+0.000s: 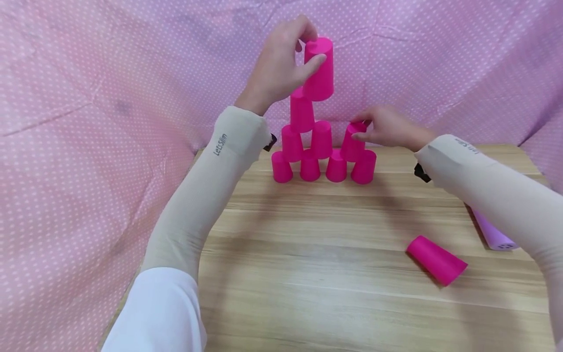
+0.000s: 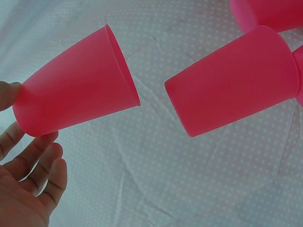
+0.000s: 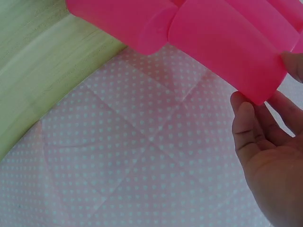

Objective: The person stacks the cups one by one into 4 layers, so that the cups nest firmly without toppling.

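My left hand (image 1: 280,62) pinches an upside-down pink cup (image 1: 321,80) near its base, at the top of a stack of like cups. In the left wrist view a gap separates the held cup (image 2: 78,85) from the third-row cup (image 2: 232,82). Lower right, my right hand (image 1: 391,129) holds a second-row cup (image 1: 353,146) by its upper end, thumb on one side and fingers on the other. That cup rests over two bottom-row cups, including the rightmost one (image 1: 364,168). Two more second-row cups stand left of it, with the third-row cup above them.
One pink cup (image 1: 437,260) lies on its side on the wooden table (image 1: 308,274), front right. A lilac cylinder (image 1: 491,232) is partly hidden under my right forearm. Behind the stack hangs a pink dotted cloth (image 1: 132,73).
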Tool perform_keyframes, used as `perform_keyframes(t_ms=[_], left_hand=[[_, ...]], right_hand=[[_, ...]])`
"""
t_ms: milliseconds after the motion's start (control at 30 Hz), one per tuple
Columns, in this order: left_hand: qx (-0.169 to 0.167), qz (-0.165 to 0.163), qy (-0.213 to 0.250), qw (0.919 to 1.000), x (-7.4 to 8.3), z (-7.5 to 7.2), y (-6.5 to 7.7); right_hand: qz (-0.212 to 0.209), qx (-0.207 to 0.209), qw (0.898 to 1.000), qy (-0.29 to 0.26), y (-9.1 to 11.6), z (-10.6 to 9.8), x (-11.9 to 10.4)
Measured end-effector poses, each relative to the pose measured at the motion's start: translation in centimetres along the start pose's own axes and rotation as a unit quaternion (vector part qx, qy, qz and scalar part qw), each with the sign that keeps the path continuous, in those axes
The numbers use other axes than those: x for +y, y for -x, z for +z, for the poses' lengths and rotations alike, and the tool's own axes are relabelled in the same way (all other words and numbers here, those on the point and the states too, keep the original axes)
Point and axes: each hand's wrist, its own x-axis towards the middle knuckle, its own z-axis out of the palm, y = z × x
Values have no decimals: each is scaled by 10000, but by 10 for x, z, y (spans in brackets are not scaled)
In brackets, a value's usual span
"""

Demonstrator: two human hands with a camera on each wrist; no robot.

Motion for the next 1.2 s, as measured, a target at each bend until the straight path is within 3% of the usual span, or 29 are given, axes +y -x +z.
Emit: perform_keyframes(t_ms=[167,367,567,667,800,933,1100,1200], left_hand=[[-137,67,-58,9999,0,8,1],[-346,490,82,9982,2,29,-1],[-884,302,234,9954,1,48,1],[-1010,237,101,9945,-1,55,3],[-1114,96,-59,9937,-4,60,5],[-1203,-56,-185,9925,-6,63,5],[-1417,-169,-434,9888,-8,67,3],[-1508,-206,-588,9866,-11,68,2]], right_hand=[[-191,112,9997,47,-2,3,0],[-16,68,9998,-209,3,1,4],[4,103,9998,-153,17,-5,1],[-53,129,9999,-60,30,-8,0],[-149,162,9994,252,59,-9,1],[-148,39,9982,572,103,-1,-2],[-499,213,9942,931,173,25,-14],[-446,227,9928,1088,209,44,-23]])
